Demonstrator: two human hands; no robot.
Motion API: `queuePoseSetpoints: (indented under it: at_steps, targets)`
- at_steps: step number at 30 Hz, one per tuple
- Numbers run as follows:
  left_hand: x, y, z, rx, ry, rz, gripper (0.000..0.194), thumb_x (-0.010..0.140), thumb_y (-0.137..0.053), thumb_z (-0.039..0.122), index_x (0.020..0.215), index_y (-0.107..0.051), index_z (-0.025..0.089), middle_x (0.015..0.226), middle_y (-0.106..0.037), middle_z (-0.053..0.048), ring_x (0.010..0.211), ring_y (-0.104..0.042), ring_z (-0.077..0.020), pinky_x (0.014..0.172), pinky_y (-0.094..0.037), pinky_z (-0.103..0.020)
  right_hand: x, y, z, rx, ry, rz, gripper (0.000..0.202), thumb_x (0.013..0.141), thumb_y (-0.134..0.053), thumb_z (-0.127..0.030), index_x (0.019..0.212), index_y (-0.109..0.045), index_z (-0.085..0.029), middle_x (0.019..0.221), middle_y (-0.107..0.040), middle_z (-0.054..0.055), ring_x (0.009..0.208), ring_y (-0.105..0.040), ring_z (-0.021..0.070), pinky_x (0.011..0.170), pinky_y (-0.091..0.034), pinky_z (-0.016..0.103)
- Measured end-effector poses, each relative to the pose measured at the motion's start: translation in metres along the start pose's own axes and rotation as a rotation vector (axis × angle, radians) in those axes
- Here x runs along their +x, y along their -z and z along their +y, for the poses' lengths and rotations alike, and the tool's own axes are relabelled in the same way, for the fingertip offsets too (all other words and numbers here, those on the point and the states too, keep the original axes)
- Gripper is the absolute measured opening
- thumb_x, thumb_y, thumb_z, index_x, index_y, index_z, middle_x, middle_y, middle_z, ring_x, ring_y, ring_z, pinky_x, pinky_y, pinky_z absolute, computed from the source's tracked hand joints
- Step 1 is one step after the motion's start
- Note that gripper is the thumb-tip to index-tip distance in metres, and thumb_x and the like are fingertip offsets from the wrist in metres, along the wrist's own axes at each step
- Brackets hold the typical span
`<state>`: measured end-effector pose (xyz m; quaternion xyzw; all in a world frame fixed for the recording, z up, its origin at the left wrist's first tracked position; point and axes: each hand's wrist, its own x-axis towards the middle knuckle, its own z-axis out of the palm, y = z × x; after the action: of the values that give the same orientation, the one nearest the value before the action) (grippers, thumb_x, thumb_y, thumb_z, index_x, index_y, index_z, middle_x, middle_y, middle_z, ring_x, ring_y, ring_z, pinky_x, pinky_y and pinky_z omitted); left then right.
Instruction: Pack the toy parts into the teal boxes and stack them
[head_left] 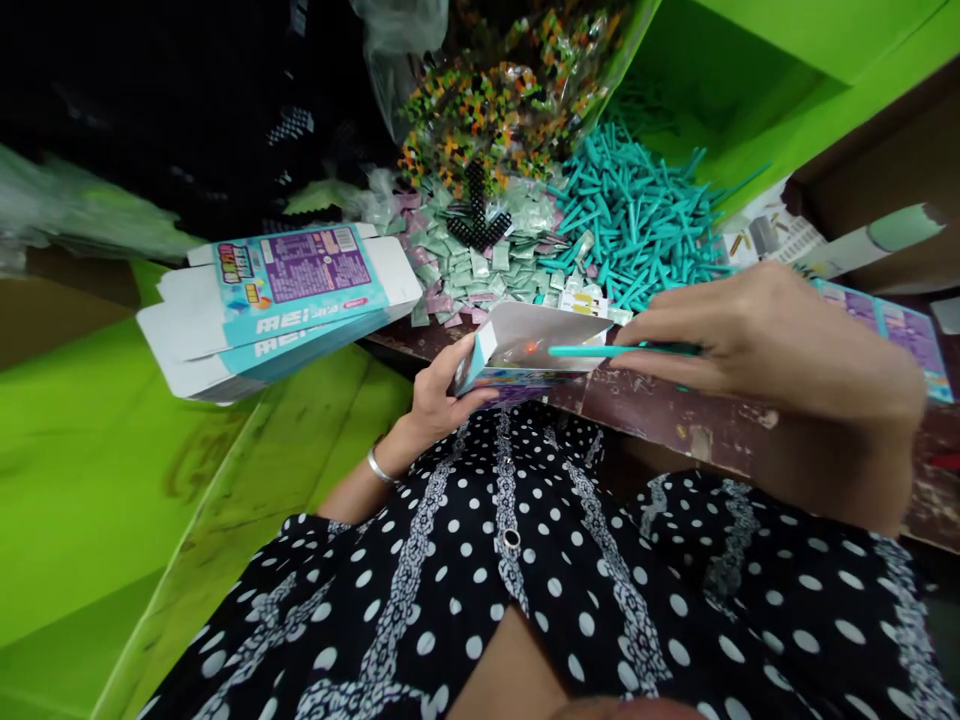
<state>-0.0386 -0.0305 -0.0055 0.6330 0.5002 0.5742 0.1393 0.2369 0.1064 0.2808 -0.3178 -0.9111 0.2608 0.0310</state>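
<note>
My left hand (444,392) is closed round one end of a small printed carton (517,376), thumb below and fingers behind. The carton lies on its side with its mouth towards the right, and its pale inner flap (551,325) is raised. Something orange-red glints inside. Between the fingers of my right hand (739,345) is a thin teal plastic stick (589,352), its tip reaching into the carton's opening. Behind it lies a heap of similar teal sticks (645,220). Small pale green and pink sachets (495,260) are spread just beyond the carton.
Flattened printed cartons (300,290) lie stacked at the left. Clear bags of orange, green and black pieces (510,100) stand at the back, with a black dotted piece (480,215) before them. A bright green bin wall (780,60) rises behind. More printed cartons (889,325) lie at the right on the worn brown table (660,425).
</note>
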Motion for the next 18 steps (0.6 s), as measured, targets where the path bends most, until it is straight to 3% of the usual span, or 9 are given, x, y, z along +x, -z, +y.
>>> queuePoseSetpoints:
  at_steps: [2,4,7,9,12,14,18]
  targets:
    - [0.000,0.000,-0.001,0.033,-0.126,0.034,0.083,0.102,-0.082,0.060,0.172,-0.049,0.029,0.150,-0.076,-0.013,0.133,-0.079,-0.0333,0.115,-0.065,-0.042,0.003,-0.002,-0.001,-0.174,0.115,-0.081,0.046,0.103,-0.069,-0.071,0.081,-0.077,-0.031,0.075,-0.070,0.004,0.061,-0.054,0.0172,0.061,-0.032,0.039]
    - [0.001,-0.001,-0.002,0.057,-0.217,0.055,0.087,0.104,-0.081,0.057,0.176,-0.043,0.029,0.152,-0.075,-0.013,0.132,-0.080,-0.0303,0.114,-0.065,-0.038,0.009,-0.007,-0.003,-0.383,0.212,-0.120,0.044,0.114,-0.060,-0.054,0.082,-0.076,-0.027,0.073,-0.065,0.004,0.058,-0.051,0.0164,0.059,-0.032,0.037]
    - [0.003,-0.003,-0.002,0.068,-0.257,0.066,0.090,0.104,-0.081,0.057,0.179,-0.038,0.029,0.156,-0.073,-0.014,0.134,-0.079,-0.0290,0.115,-0.064,-0.035,0.018,-0.017,-0.011,-0.554,0.303,-0.128,0.032,0.114,-0.055,-0.028,0.093,-0.078,-0.021,0.081,-0.068,0.006,0.060,-0.052,0.0162,0.061,-0.034,0.036]
    - [0.003,-0.004,-0.001,0.045,-0.219,0.079,0.089,0.106,-0.080,0.056,0.180,-0.037,0.031,0.160,-0.070,-0.015,0.137,-0.077,-0.0299,0.116,-0.064,-0.037,0.025,-0.020,-0.018,-0.569,0.371,-0.150,0.025,0.111,-0.056,-0.021,0.117,-0.080,-0.021,0.096,-0.074,0.009,0.069,-0.060,0.0184,0.064,-0.038,0.036]
    - [0.001,-0.006,0.004,-0.043,-0.143,0.086,0.086,0.107,-0.077,0.055,0.180,-0.037,0.033,0.162,-0.068,-0.014,0.135,-0.078,-0.0304,0.113,-0.066,-0.038,0.031,-0.020,-0.021,-0.506,0.432,-0.131,0.044,0.109,-0.057,-0.021,0.150,-0.069,-0.023,0.119,-0.078,0.010,0.088,-0.070,0.0242,0.070,-0.045,0.035]
    - [0.001,-0.007,0.006,-0.103,-0.098,0.086,0.085,0.107,-0.077,0.055,0.180,-0.038,0.035,0.162,-0.067,-0.013,0.130,-0.079,-0.0299,0.111,-0.067,-0.040,0.032,-0.020,-0.016,-0.415,0.405,-0.066,0.043,0.112,-0.054,-0.024,0.152,-0.068,-0.024,0.122,-0.080,0.008,0.093,-0.073,0.0244,0.074,-0.048,0.035]
    - [-0.001,-0.010,0.012,-0.192,0.011,0.100,0.083,0.106,-0.080,0.051,0.178,-0.041,0.036,0.150,-0.073,-0.011,0.117,-0.081,-0.0274,0.103,-0.069,-0.041,0.032,-0.040,0.000,-0.324,0.260,0.037,0.039,0.118,-0.050,-0.034,0.142,-0.077,-0.022,0.098,-0.083,0.005,0.075,-0.070,0.0193,0.071,-0.045,0.032]
